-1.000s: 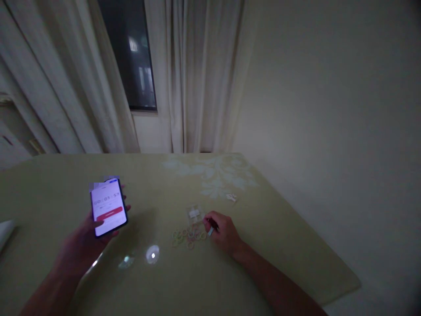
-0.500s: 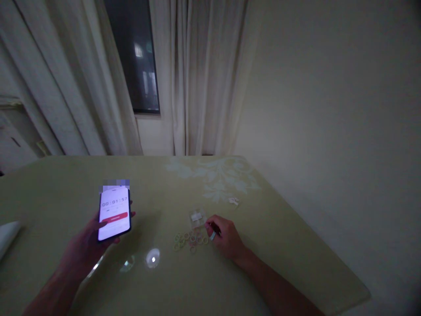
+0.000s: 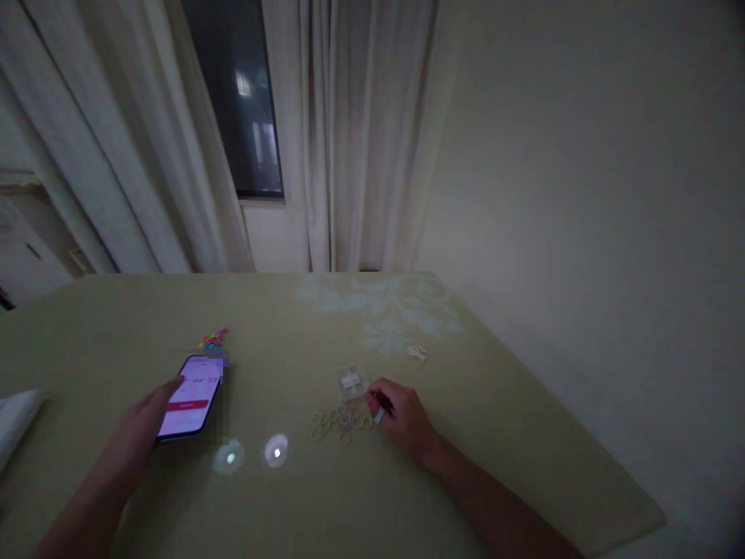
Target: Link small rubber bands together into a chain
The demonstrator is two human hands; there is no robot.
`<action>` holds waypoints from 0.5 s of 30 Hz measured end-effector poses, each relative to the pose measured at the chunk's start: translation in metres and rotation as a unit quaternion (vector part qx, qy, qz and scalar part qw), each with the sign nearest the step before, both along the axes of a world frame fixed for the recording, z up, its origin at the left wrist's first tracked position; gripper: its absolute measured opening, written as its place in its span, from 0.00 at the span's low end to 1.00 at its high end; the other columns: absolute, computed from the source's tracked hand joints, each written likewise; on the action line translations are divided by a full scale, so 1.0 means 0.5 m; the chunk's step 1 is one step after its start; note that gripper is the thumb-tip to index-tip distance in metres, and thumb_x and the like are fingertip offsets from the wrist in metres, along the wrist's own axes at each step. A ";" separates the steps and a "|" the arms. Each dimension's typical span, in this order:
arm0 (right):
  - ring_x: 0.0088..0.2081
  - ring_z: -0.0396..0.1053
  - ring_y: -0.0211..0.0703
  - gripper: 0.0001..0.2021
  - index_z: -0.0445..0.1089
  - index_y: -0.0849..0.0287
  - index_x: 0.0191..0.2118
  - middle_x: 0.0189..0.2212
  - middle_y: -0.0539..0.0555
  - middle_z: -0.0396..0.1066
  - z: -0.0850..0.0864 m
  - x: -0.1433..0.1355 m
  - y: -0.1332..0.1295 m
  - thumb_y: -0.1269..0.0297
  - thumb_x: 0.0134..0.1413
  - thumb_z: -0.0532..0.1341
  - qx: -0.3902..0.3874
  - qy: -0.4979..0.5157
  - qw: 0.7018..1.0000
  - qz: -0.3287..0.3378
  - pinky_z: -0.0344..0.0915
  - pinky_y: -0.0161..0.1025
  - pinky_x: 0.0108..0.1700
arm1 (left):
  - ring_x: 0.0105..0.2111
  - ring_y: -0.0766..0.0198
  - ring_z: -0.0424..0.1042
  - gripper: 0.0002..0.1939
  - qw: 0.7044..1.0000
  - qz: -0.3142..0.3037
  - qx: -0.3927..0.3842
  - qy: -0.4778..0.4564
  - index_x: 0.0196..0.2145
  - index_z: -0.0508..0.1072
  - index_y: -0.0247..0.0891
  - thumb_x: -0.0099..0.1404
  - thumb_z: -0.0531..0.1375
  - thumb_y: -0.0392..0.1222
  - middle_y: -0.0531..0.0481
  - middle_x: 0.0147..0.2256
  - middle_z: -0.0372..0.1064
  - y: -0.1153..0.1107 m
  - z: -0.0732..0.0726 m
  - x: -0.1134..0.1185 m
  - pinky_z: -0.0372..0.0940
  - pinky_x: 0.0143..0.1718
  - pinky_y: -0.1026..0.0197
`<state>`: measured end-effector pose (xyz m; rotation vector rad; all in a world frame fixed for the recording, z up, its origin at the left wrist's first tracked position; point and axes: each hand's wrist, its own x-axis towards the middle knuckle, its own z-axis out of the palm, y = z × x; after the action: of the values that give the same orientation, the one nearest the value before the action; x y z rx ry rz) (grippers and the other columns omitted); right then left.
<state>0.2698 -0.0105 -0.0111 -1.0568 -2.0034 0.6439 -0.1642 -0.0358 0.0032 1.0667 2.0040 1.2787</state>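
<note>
A lit phone [image 3: 191, 396] with a red bar on its screen is gripped in my left hand [image 3: 143, 427], the thumb lying over its left edge. My right hand [image 3: 401, 415] rests on the table with its fingers curled around a small pale thing that I cannot make out. Just left of those fingers lie several pale rings [image 3: 344, 419] in a loose cluster. A clear small box [image 3: 351, 381] with a white label sits behind the rings. Beyond the phone is a little heap of colourful pieces [image 3: 213, 339].
Small white pieces [image 3: 417, 353] lie behind my right hand on the greenish table [image 3: 279, 512]. A white object [image 3: 20, 415] is at the left edge. Curtains, a window and a wall stand behind the table.
My left hand has moved left and down with the phone, which is now tilted flatter. The colourful heap has come into view. My right hand has hardly moved.
</note>
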 end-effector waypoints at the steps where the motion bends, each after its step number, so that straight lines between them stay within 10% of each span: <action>1: 0.27 0.63 0.37 0.08 0.73 0.59 0.36 0.26 0.49 0.69 -0.001 0.000 0.000 0.63 0.65 0.59 0.001 -0.001 1.000 -0.001 0.57 0.33 0.32 | 0.49 0.32 0.76 0.24 1.000 0.021 -0.022 0.004 0.43 0.76 0.36 0.60 0.64 0.59 0.39 0.41 0.80 -0.002 0.006 0.002 0.72 0.45 0.33; 8: 0.27 0.64 0.37 0.09 0.73 0.59 0.35 0.26 0.49 0.69 0.001 -0.001 -0.001 0.63 0.65 0.58 -0.001 -0.003 1.000 0.002 0.59 0.33 0.33 | 0.55 0.32 0.73 0.23 0.996 0.033 -0.060 0.058 0.39 0.78 0.37 0.60 0.62 0.61 0.40 0.40 0.81 -0.014 0.043 0.025 0.67 0.55 0.32; 15: 0.26 0.63 0.37 0.09 0.73 0.58 0.35 0.25 0.48 0.69 0.004 -0.004 -0.001 0.62 0.65 0.58 -0.003 -0.003 1.000 -0.008 0.58 0.33 0.32 | 0.40 0.36 0.78 0.26 0.954 0.010 -0.110 0.279 0.42 0.79 0.37 0.64 0.59 0.63 0.42 0.31 0.79 -0.027 0.048 0.016 0.72 0.37 0.46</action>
<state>0.2678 -0.0111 -0.0093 -1.0781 -1.9966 0.6402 -0.1563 -0.0490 0.0270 1.4082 2.4989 0.7810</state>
